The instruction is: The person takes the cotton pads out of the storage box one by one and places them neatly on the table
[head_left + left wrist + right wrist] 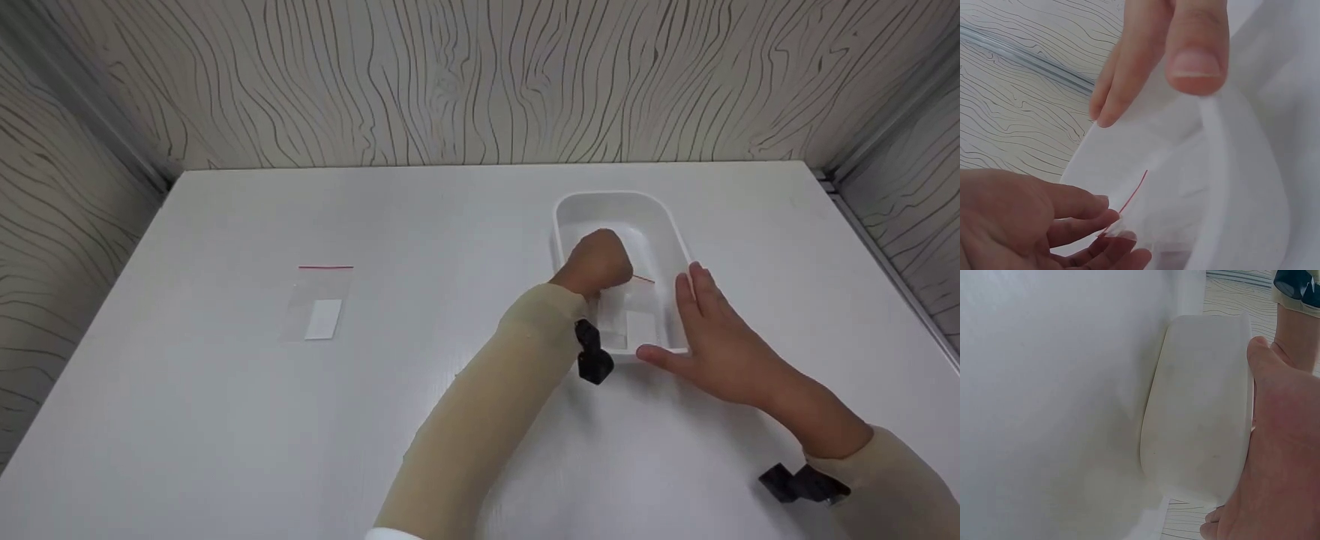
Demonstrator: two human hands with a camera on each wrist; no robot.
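My left hand (598,262) reaches down inside a white plastic tray (611,196). Its thumb and fingers pinch a clear zip bag (1157,225) by one end of the red seal line. Through the film, a white rectangular piece (642,330) shows near the tray's close end. My right hand (720,352) lies against the tray's near right corner with straight fingers along the right side. Its thumb rests on the near rim. Seen from the right wrist, the tray's outer wall (1196,405) stands beside the palm.
Another clear zip bag (319,304) with a red seal line and a white rectangle lies flat on the left of the white table (420,300). Wood-grain patterned panels (450,82) stand behind the table and at both sides.
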